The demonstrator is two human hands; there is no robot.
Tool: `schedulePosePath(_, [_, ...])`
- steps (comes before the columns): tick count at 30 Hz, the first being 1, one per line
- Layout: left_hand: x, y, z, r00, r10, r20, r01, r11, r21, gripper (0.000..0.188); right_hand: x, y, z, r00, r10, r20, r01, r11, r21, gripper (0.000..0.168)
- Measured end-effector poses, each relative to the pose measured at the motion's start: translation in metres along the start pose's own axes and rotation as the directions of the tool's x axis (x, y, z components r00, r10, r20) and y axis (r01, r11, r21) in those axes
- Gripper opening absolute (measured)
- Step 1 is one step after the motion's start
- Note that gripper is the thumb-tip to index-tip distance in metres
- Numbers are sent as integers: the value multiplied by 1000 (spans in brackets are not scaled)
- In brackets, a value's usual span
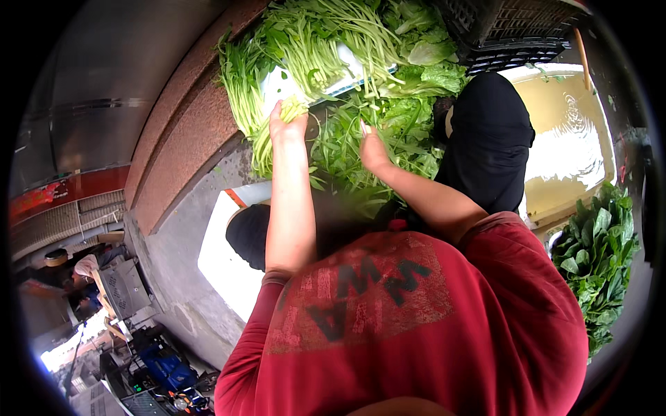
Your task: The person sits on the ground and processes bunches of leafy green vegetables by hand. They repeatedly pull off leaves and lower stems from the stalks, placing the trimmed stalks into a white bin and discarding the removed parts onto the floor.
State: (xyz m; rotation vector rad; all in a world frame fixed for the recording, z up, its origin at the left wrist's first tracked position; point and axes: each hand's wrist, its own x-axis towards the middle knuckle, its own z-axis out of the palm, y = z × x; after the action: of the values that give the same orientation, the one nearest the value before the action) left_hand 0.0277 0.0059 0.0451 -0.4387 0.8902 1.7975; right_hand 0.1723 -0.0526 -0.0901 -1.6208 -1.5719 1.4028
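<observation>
My left hand (289,127) is wrapped around a bunch of green stems (294,108), their cut ends pointing up and right. Long leafy stems (242,99) lie just beyond it. My right hand (374,151) grips a slim, pale tool (363,126), too small to tell whether it is a knife. Below and around that hand spreads a heap of loose, narrow green leaves (338,138). Several bundles of stalked greens (312,57) rest on a white board (274,86) with a blue edge. Lettuce leaves (429,52) are piled to its right.
Black plastic crates (512,23) stand at the upper right. A foam box of water (567,140) sits beyond my dark-clad knee (489,140), with dark leafy greens (598,260) nearer me. A reddish stone ledge (190,138) runs along the left. Far left, a person (86,268) is partly visible.
</observation>
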Motion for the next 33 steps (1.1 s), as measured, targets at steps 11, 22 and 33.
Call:
schedulePosePath(11, [-32, -3, -18, 994, 93, 62, -94, 995, 19, 19, 6, 90, 1, 702, 387, 597, 317, 581, -749, 67])
schedulePosePath(22, [-89, -16, -98, 853, -273, 446, -274, 493, 826, 31, 15, -95, -61, 546, -518, 659, -400, 530, 748, 75])
schedulePosePath(33, [-88, -18, -116, 753, -555, 354, -143, 387, 911, 44, 2, -77, -34, 688, -252, 680, -640, 230, 733, 29])
